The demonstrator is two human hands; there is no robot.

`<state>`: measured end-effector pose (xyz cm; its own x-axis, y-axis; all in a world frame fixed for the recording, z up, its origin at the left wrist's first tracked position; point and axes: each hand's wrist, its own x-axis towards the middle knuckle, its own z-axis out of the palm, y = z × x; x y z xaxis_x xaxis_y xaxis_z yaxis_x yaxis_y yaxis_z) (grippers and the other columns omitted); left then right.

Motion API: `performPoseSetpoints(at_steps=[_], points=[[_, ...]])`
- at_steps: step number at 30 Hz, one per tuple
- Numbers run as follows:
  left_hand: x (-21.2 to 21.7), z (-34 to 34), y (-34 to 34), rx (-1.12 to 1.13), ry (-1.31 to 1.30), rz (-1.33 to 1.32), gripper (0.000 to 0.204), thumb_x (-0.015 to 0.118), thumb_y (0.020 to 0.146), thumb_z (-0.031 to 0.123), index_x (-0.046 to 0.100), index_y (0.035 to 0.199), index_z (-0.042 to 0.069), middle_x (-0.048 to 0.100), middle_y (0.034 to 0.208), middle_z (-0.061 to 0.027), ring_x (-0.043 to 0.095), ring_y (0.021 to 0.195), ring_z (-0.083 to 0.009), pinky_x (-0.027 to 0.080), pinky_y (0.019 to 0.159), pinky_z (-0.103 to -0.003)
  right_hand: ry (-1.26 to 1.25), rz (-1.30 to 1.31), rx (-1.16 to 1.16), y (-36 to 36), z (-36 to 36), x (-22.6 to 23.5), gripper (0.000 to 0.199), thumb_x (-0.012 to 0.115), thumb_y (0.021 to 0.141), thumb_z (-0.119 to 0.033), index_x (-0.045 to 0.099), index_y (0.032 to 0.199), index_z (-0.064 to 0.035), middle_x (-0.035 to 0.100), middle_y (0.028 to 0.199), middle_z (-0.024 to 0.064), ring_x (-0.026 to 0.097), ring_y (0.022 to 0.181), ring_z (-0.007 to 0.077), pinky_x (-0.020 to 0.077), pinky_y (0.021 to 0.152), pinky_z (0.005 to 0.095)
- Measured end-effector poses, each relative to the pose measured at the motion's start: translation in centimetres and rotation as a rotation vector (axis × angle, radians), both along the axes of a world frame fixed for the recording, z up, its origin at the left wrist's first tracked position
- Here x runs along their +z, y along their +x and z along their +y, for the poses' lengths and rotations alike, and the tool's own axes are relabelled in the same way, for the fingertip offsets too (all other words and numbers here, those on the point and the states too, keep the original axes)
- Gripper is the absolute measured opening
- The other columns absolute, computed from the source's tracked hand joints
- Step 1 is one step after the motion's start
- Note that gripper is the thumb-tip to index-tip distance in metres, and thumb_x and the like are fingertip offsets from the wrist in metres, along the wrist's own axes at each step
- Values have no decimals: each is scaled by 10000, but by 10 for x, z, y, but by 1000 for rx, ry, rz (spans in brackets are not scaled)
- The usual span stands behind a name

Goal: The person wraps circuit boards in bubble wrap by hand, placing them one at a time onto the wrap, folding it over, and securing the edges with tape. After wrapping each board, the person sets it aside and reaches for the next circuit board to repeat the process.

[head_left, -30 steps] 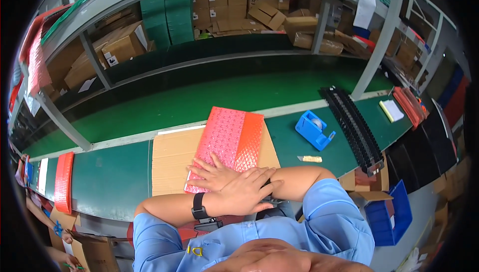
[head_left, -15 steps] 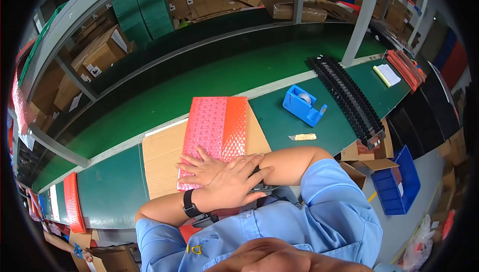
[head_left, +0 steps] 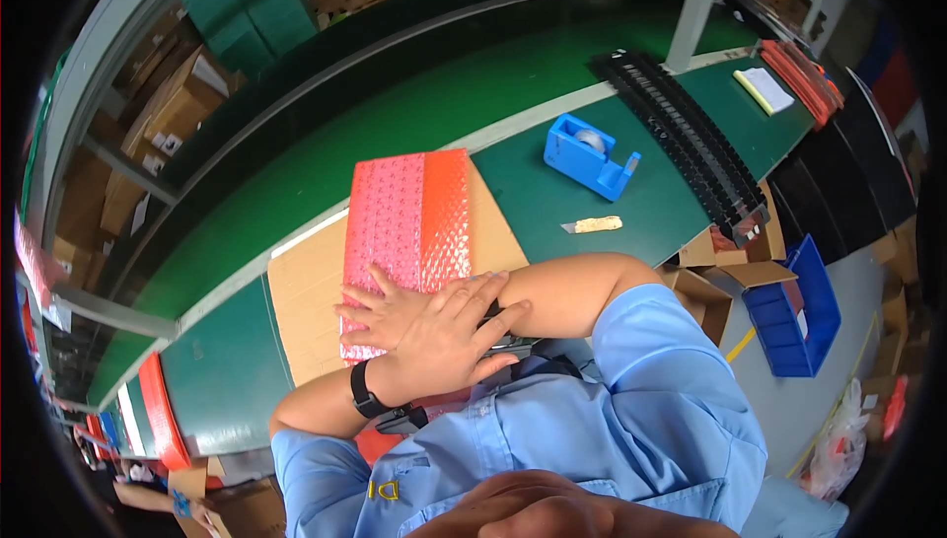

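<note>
L hand relaxed atop R hand, which is splayed, neither gripping, on red/pink bubble mailer at 12 o'clock, prob. steadying it; cardbd underneath, prob. padding bench; knife 2 o'clock, prob. for reach.

Left hand atop right hand; right touching pink bubble mailer on cardboard.

Bubble pouch now farther left in view
</note>
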<state>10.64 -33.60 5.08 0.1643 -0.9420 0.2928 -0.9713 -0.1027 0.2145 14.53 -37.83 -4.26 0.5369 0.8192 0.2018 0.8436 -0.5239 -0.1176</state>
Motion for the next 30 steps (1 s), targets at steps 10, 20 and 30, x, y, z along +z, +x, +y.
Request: performPoseSetpoints(at_steps=[10, 20, 30], points=[[-21, 2, 8, 41, -85, 62, 641, 662, 837, 439, 524, 1330, 53, 468, 1368, -286, 505, 1234, -415, 394, 1045, -496, 18, 29, 45, 7, -18, 6, 637, 519, 901, -479, 436, 1477, -219, 275, 1570, 207, 212, 1456, 466, 116, 1031, 819], [-53, 2, 0, -31, -402, -52, 660, 751, 722, 472, 605, 1186, 26, 541, 1260, -300, 551, 1135, -419, 398, 1000, -485, -29, 81, 102, 4, -15, 26, 634, 561, 900, -466, 454, 1448, -168, 218, 1597, 188, 118, 1485, 452, 39, 1102, 736], [-56, 2, 1, -17, -347, -103, 644, 712, 773, 502, 600, 1204, 37, 549, 1256, -283, 538, 1160, -417, 395, 994, -480, -74, 163, 35, 0, -12, 42, 627, 607, 886, -432, 464, 1443, -183, 221, 1608, 155, 133, 1491, 421, 25, 1123, 698]])
